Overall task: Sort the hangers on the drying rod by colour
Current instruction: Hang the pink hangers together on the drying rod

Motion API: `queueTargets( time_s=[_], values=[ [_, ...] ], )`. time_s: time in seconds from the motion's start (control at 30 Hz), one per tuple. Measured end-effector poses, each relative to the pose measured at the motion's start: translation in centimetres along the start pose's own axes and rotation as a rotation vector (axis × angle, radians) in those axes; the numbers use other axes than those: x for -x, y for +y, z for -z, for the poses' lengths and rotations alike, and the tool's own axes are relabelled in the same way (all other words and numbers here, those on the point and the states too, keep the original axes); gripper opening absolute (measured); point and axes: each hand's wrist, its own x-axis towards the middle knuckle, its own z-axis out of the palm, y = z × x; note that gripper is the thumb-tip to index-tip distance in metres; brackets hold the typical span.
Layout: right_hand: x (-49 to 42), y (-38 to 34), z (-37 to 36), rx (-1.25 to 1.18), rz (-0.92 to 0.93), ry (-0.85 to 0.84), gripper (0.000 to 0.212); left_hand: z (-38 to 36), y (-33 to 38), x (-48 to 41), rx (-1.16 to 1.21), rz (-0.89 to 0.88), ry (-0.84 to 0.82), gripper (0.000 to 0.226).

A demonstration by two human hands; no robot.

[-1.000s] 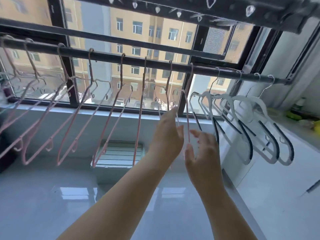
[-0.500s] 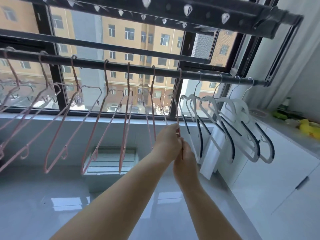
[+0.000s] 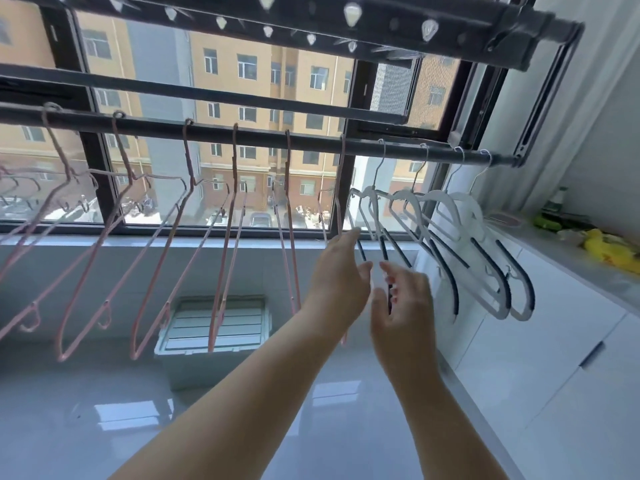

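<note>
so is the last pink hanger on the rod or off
On: the pink hanger has its hook over the rod; both hands are open beside it.

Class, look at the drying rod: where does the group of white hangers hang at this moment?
In the head view, the white hangers hang at the right end of the drying rod, right of the pink hangers and above the white cabinet.

Both hands are raised with fingers spread, neither gripping anything. Directly above them runs the dark drying rod (image 3: pixel 311 142). The left hand (image 3: pixel 337 271) sits just beside the last pink hanger (image 3: pixel 341 216); the other pink hangers (image 3: pixel 221 237) trail off to its left. The right hand (image 3: pixel 403 306) overlaps the nearest white hanger (image 3: pixel 375 216), and the remaining white hangers (image 3: pixel 485 258) hang to its right.
</note>
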Motion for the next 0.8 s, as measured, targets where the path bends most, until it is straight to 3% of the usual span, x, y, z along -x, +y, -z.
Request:
queueTargets(
  time_s=[0.07, 0.17, 0.23, 0.33, 0.43, 0.8],
  values=[
    [-1.3, 0.8, 0.7, 0.059, -0.058, 0.044, 0.036, -0.8, 0.9, -0.4, 0.024, 0.002, -0.045, 0.039],
    [-3.1, 2.1, 0.8, -0.029, -0.316, -0.213, 0.047, -2.4, 1.8, -1.0, -0.054, 0.101, -0.187, 0.027],
    [-3.4, 2.6, 0.3, -0.146, -0.368, -0.324, 0.042, -3.3, 2.1, -1.4, -0.073, 0.144, -0.239, 0.015],
    [-3.2, 2.4, -0.4, -0.427, -0.476, -0.298, 0.019, -4.3, 2.0, -1.9, -0.076, 0.134, -0.228, 0.015],
    [-3.6, 2.7, -0.3, -0.767, -0.576, -0.268, 0.031, -5.0, 1.9, -2.1, -0.048, 0.122, -0.210, 0.019],
    [-4.4, 4.2, 0.2, -0.816, -0.588, -0.270, 0.033, -7.0, 2.4, -2.9, -0.062, 0.140, -0.214, 0.024]
  ],
)
